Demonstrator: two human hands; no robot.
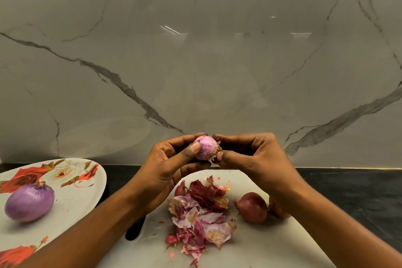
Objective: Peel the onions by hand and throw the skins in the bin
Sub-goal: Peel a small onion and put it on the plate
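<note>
- Marble-look wall (195, 61) rises behind the table's far edge; nothing of the task touches it.
- Dark table (348, 191) carries everything. No bin is in view, so I judge the skins are being gathered for one trip.
- White cutting board (261, 246) lies at the middle of the table's near edge, right under the hands, probably to catch falling scraps.
- Flowered plate (71, 209) sits at the table's near left, apart from the mess, and seems to be the clean side for finished onions.
- Left hand (167, 172) cradles the small onion in curled fingers, with the thumb pressed on its face to steady it.
- Right hand (254, 159) pinches the root tuft at the onion's right end between thumb and fingertips, seemingly to tear it away.
- Skin pile (200, 213) lies mid-board, directly below the hands.
- Peeled onion (29, 202) rests on the left part of the plate, glossy purple.
- Unpeeled onion (253, 208) waits on the board just right of the skins, beside the right wrist and within reach.
- Small onion (206, 147) is held above the board's far edge. It is nearly bare and pale pink, with only root scraps clinging.
</note>
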